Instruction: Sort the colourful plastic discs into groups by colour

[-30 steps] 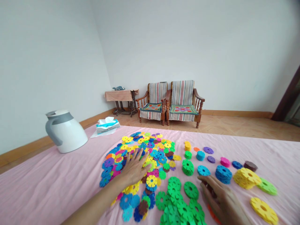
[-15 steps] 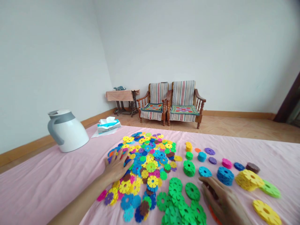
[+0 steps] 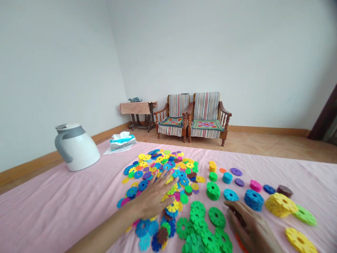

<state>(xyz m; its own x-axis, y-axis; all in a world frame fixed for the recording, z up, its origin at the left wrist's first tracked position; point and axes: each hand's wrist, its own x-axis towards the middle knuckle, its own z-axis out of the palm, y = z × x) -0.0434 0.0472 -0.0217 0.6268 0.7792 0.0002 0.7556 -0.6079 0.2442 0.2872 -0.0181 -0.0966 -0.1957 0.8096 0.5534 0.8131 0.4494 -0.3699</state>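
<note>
My left hand [image 3: 158, 193] lies with spread fingers on a mixed pile of coloured flower-shaped discs [image 3: 147, 228], hiding part of it. Near the front right, my right hand [image 3: 247, 221] has curled fingers just below a blue disc [image 3: 231, 194]; an orange edge [image 3: 240, 243] shows beneath it, but what its fingers hold is hidden. Between the hands lies a heap of green discs [image 3: 207, 233]. Sorted stacks stand beyond and beside my right hand: green [image 3: 213, 190], blue [image 3: 253, 199], yellow [image 3: 280, 204], pink [image 3: 255, 185] and brown [image 3: 284, 190].
A pink cloth [image 3: 39, 207] covers the surface. A white and grey jug [image 3: 81, 149] stands at the left, near a tissue box [image 3: 122, 141]. Beyond are two wooden armchairs [image 3: 207, 124] and a small covered table [image 3: 137, 108].
My left hand has moved right across the mixed pile, uncovering discs at its left side. My right hand has hardly moved.
</note>
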